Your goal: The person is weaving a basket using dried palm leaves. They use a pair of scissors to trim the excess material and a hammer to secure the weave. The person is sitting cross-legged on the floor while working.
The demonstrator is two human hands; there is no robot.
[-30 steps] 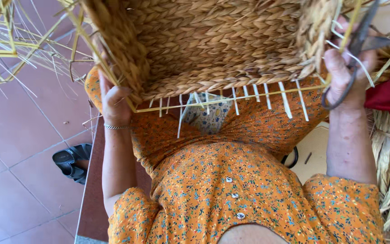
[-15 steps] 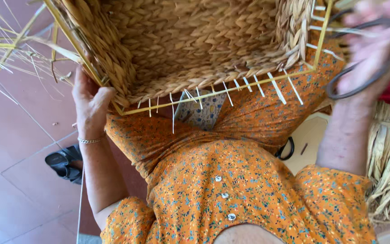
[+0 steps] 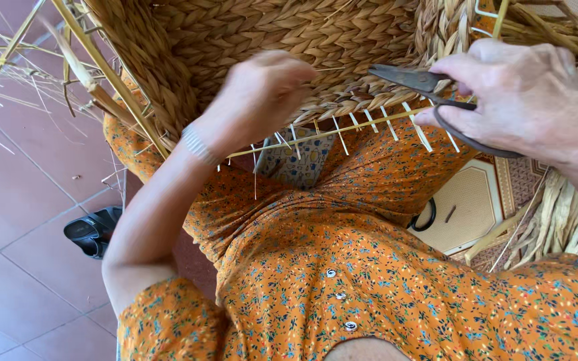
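A large woven straw basket (image 3: 282, 40) on a yellow wire frame (image 3: 342, 130) rests on my lap, its open side facing me. My left hand (image 3: 259, 93) is inside the basket near its lower rim, fingers pinched on a thin straw strand that is mostly hidden. My right hand (image 3: 523, 100) grips dark metal scissors (image 3: 429, 90), blades pointing left toward the left hand, just above the rim. White wire ends stick out along the frame's lower edge. I wear an orange flowered dress (image 3: 369, 267).
Loose yellow straw stalks (image 3: 8, 60) fan out at the upper left over red floor tiles (image 3: 15, 200). A black sandal (image 3: 91, 230) lies on the floor at left. A bundle of dried straw (image 3: 563, 220) and a patterned mat (image 3: 463, 207) are at right.
My left hand left the basket's outer left edge and moved inside, to the lower rim. My right hand came down and left with the scissors, toward the left hand.
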